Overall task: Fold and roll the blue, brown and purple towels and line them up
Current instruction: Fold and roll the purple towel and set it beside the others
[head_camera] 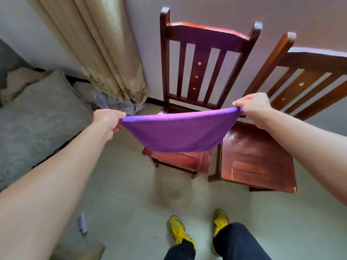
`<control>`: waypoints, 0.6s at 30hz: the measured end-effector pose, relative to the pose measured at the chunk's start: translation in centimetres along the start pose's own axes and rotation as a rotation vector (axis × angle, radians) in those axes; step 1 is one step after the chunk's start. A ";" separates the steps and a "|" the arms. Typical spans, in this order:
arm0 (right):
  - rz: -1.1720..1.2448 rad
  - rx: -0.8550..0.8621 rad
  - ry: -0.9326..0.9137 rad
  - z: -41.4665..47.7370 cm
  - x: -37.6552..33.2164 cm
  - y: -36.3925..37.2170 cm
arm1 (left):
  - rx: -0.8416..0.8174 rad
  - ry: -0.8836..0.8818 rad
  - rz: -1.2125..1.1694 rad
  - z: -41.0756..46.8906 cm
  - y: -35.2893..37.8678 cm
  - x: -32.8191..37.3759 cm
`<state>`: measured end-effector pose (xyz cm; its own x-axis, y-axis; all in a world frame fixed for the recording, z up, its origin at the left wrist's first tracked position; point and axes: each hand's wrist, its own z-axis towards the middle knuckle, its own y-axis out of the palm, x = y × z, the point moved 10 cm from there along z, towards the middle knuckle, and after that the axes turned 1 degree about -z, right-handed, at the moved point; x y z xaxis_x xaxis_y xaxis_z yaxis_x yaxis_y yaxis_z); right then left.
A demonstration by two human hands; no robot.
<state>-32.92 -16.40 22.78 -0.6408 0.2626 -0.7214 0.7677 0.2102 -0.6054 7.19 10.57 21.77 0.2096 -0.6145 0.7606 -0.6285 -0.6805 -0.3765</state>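
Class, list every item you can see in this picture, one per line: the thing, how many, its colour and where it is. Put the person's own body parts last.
purple towel: one, purple, held stretched in the air in front of the left chair.
wooden chairs: two, reddish brown, side by side against the wall; left chair, right chair.
curtain: one, beige, hanging at upper left.
cushion: one, grey, at far left.
floor: pale tiles.
shoes: two, yellow, bottom centre; one, the other.
trouser legs: dark, bottom edge.
left hand: pinching the towel's left end.
right hand: pinching the towel's right end.
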 end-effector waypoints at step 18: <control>0.016 0.230 0.129 9.4 1.0 -0.7 | -0.097 0.050 0.081 9.3 11.0 8.9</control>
<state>-34.11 -25.18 19.30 -0.6114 0.3849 -0.6914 0.7462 -0.0103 -0.6656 9.16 -6.10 19.47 0.1195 -0.6437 0.7559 -0.7118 -0.5863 -0.3868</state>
